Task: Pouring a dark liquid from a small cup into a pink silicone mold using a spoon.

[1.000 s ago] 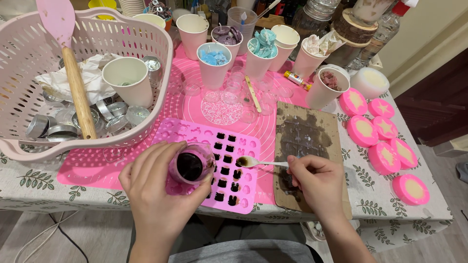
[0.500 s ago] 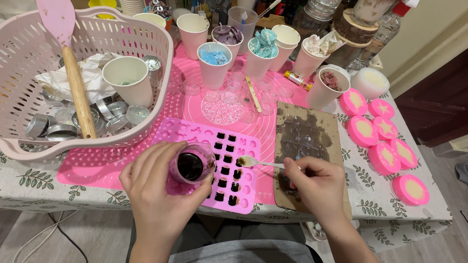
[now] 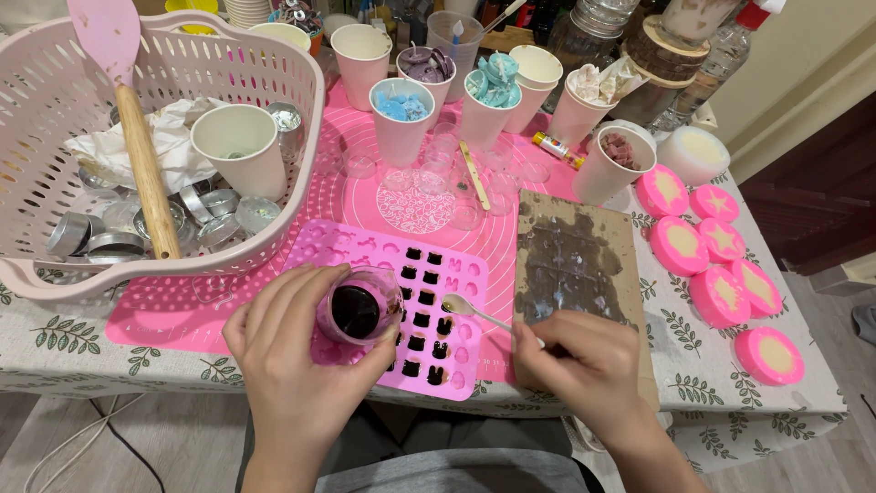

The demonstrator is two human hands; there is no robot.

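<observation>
One glass cup of dark liquid.

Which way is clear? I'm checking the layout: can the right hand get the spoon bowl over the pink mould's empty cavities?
Probably yes: the right hand holds the spoon right at the pink mould edge, with nothing between.

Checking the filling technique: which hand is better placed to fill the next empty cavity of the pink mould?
Probably the right hand: it holds the spoon, whose bowl hovers over the mould. The left hand is occupied holding the cup of dark liquid.
</observation>
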